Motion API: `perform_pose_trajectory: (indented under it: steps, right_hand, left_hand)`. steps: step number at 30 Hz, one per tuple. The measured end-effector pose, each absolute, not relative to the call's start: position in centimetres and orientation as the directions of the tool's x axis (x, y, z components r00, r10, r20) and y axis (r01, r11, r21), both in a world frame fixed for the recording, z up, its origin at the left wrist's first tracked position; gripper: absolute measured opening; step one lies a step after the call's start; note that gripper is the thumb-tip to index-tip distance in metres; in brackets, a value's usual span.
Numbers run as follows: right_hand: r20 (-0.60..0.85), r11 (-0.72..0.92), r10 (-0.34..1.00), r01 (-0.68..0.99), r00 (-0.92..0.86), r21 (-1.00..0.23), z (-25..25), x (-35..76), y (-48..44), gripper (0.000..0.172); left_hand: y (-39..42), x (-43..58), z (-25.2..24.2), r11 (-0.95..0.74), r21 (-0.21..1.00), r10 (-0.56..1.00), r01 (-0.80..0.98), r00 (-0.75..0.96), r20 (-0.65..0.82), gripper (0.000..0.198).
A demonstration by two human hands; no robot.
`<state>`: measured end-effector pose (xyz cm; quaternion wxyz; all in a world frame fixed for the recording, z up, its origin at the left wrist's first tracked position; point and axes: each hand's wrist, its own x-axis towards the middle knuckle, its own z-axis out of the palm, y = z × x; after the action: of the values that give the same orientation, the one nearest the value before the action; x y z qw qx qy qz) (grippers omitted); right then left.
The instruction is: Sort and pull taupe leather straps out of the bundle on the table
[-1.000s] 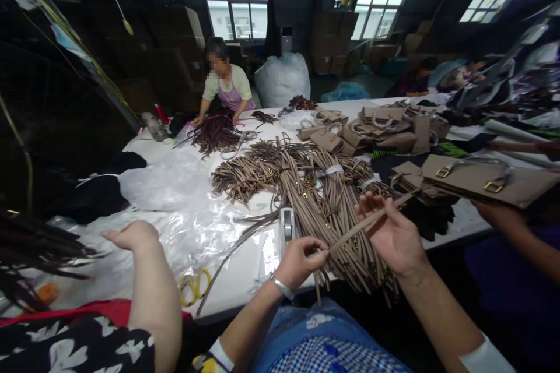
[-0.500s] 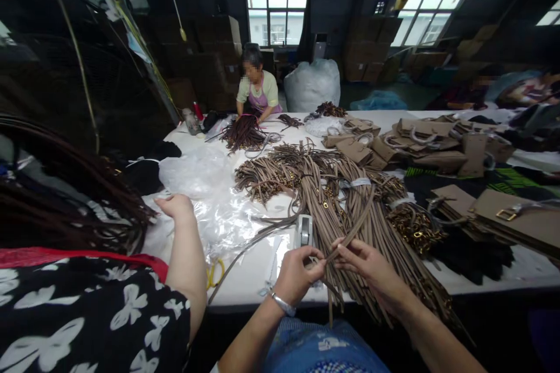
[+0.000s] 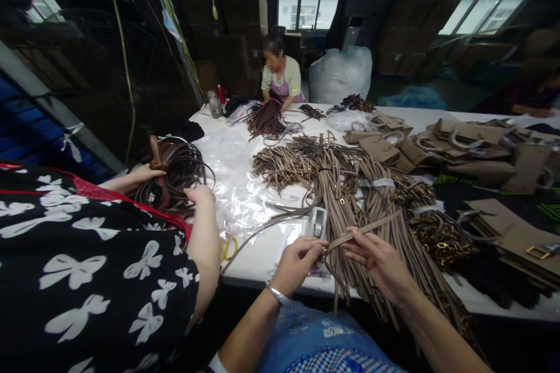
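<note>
A tan strap is held above the near edge of the white surface, just over the large pile of straps. It is pinched at one end by the left hand, whose fingers are closed on it, and steadied further along by the right hand, fingers loosely curled around it. The strap is best kept taut and flat between both hands, clear of the pile. A small grey device is seen just beside the left hand.

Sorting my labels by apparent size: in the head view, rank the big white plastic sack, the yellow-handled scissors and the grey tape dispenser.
1. Big white plastic sack, though farthest away.
2. Grey tape dispenser and yellow-handled scissors: alike; scissors partly hidden, so unranked.
</note>
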<state>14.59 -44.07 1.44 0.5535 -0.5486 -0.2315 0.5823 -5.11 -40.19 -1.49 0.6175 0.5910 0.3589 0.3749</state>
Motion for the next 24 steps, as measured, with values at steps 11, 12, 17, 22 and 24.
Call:
perform_pose_trajectory:
  steps: [11,12,17,22,24]
  right_hand:
    - [-0.323,-0.276,0.944,-0.387,0.062,-0.880,0.7,12.9,-44.6,0.029]
    - [-0.316,-0.274,0.947,-0.371,0.057,-0.888,0.6,12.8,-44.6,0.029]
    - [-0.307,-0.278,0.949,-0.278,0.066,-0.920,-0.2,12.0,-44.7,0.028]
    - [-0.322,-0.293,0.940,-0.215,0.114,-0.931,-0.9,11.6,-44.9,0.029]
    - [-0.329,-0.294,0.938,-0.253,0.107,-0.922,-0.9,11.5,-44.9,0.030]
  left_hand:
    - [-40.2,-5.1,-2.9,0.309,0.936,0.858,-0.168,0.475,-0.198,0.042]
    - [-40.2,-5.1,-3.0,0.303,0.938,0.862,-0.166,0.468,-0.196,0.041]
    - [-40.3,-4.8,-2.7,0.330,0.931,0.864,-0.156,0.448,-0.231,0.042]
    - [-40.3,-4.6,-2.3,0.331,0.938,0.855,-0.100,0.453,-0.253,0.044]
    - [-40.2,-4.6,-2.4,0.314,0.944,0.860,-0.101,0.451,-0.238,0.042]
